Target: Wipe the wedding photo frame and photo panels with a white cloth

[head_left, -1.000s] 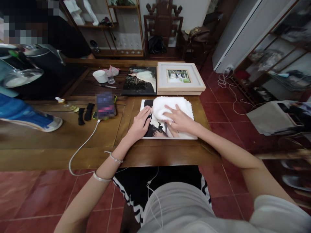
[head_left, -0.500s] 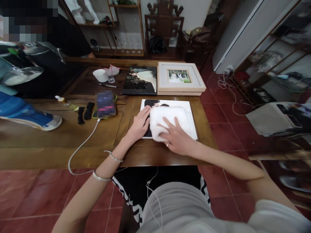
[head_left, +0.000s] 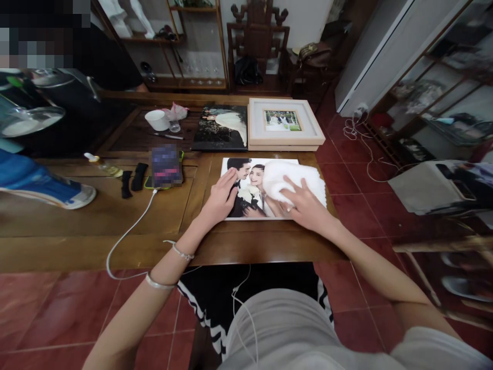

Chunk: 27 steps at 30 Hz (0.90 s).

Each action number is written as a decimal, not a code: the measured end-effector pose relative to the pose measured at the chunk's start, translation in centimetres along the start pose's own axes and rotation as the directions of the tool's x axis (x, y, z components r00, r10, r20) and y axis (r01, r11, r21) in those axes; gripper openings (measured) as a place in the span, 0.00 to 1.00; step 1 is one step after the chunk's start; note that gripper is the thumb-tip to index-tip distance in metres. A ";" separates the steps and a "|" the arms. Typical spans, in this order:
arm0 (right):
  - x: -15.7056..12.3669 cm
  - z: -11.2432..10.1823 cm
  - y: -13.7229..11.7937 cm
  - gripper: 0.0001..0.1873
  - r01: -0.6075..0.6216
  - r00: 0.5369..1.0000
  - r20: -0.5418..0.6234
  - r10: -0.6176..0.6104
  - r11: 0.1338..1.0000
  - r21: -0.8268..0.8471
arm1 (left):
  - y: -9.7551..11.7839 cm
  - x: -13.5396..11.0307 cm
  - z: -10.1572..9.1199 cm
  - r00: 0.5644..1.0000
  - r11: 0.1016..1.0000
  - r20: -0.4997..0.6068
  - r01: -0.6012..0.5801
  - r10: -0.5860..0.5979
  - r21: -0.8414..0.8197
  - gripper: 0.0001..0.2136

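Note:
A large photo print (head_left: 246, 192) of a couple lies flat on the wooden table (head_left: 162, 221) in front of me. My left hand (head_left: 221, 198) rests flat on its left edge, fingers stretched out. My right hand (head_left: 304, 205) presses down on a folded white towel (head_left: 292, 180) that covers the print's right side; its fingers lie spread on the cloth.
Behind the print lie a dark photo print (head_left: 222, 128) and a light wooden picture frame (head_left: 284, 124). To the left are a phone (head_left: 165, 167) on a white cable, two black items, a small bottle (head_left: 102, 164) and a white cup (head_left: 157, 119). Another person's blue-trousered leg and shoe (head_left: 73, 195) rest on the table's left.
My right hand slid the towel from the print's top down to its near edge, then out to the right side, uncovering the faces. The left hand stayed put.

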State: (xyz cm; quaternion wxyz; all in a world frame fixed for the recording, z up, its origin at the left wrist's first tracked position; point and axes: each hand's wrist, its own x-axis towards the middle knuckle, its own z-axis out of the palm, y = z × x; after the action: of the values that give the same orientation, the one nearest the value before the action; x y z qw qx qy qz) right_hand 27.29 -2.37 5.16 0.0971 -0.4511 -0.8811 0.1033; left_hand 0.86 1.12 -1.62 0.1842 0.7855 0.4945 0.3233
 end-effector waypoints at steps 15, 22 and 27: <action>2.3 0.7 -5.3 0.18 0.495 0.840 0.208 -0.501 0.865 0.083 | 1.3 -0.2 -1.0 0.985 0.990 -0.171 -0.025 0.002 -0.137 0.25; -1.4 -2.0 -2.7 0.15 0.342 0.891 0.244 -0.383 0.919 0.195 | 0.8 0.0 -0.5 0.995 0.999 -0.086 -0.041 0.041 -0.008 0.23; 0.5 -1.9 1.7 0.16 0.017 0.994 0.097 -0.044 0.966 0.258 | 0.5 0.0 -0.4 0.995 0.997 -0.064 -0.074 0.076 0.029 0.21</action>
State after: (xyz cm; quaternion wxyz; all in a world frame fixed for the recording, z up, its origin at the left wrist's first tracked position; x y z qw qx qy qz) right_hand 28.75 -0.81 6.55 0.1112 -0.4152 -0.8709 0.2380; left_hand 0.94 0.87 -1.01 0.1454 0.7950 0.4745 0.3488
